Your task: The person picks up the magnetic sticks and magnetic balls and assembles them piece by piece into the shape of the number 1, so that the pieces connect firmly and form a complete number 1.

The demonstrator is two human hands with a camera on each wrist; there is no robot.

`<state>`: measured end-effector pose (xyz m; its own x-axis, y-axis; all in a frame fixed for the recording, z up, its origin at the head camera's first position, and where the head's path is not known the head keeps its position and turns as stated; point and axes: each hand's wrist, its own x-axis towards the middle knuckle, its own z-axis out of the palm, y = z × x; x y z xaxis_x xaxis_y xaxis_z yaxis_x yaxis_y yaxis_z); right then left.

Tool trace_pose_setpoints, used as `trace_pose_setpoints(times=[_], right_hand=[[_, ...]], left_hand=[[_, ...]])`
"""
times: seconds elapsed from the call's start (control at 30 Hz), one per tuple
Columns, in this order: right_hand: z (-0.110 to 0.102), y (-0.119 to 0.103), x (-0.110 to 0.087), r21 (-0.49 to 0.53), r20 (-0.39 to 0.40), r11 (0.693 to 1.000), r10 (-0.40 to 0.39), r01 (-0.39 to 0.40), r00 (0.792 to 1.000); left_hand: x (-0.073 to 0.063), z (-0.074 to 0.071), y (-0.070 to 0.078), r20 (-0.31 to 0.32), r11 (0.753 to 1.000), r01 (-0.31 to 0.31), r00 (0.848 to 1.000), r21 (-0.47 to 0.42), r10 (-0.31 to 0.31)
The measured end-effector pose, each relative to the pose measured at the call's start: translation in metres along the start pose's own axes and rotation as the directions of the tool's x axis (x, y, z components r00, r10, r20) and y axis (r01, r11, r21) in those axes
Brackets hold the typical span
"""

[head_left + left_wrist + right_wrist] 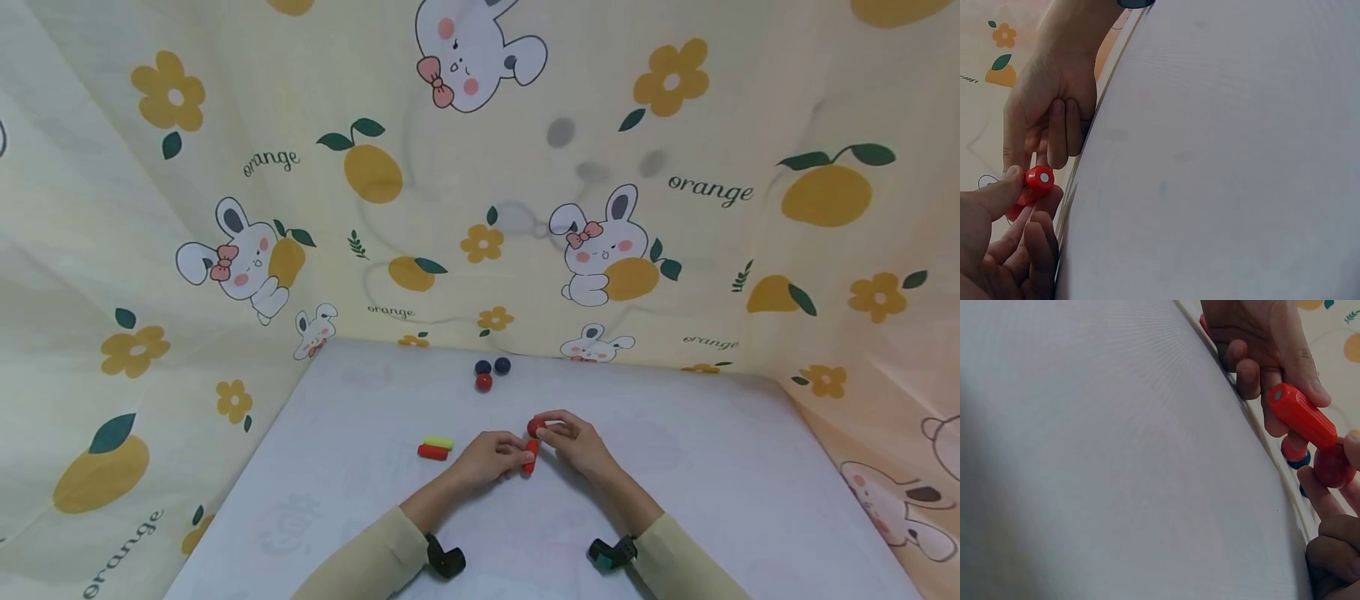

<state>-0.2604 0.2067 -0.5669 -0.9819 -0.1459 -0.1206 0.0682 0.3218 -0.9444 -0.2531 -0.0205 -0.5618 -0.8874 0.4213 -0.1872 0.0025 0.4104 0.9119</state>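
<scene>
Near the middle of the table, my left hand [483, 460] pinches a short red magnetic stick [531, 458] between thumb and fingers. The stick has ribbed sides and a pale round spot in its end, plain in the right wrist view. My right hand [581, 448] holds a glossy red ball [536, 427] in its fingertips. In the right wrist view the ball [1333, 467] touches the far end of the stick [1304, 415]. The left wrist view shows the stick [1039, 178] end-on, hiding much of the ball.
A yellow-green stick [438, 442] and another red stick [432, 452] lie side by side, left of my left hand. Farther back are two dark blue balls [502, 365] and a second red ball [483, 382]. A patterned cloth [435, 192] hangs behind the white table [675, 500].
</scene>
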Motion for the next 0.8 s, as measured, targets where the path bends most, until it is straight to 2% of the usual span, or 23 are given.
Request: trace_pose_setpoints(times=[0.17,0.47,0.8], right_hand=[[0.001,0.0002,-0.0012,0.016,0.016,1.0,0.004,-0.004,1.0],[-0.0018,-0.0004,-0.0011,-0.016,0.055,1.0,-0.011,0.012,0.998],[-0.0042,-0.002,-0.0021,-0.028,0.069,0.999,-0.017,0.019,0.997]], left_hand=[[-0.0005,0.0022,0.0001,-0.016,1.0,0.005,1.0,-0.012,-0.005],[0.0002,0.0048,0.0019,-0.04,1.0,-0.002,0.999,0.009,0.003],[0.0013,0.0049,0.0012,-0.039,1.0,0.0,0.999,0.025,0.001]])
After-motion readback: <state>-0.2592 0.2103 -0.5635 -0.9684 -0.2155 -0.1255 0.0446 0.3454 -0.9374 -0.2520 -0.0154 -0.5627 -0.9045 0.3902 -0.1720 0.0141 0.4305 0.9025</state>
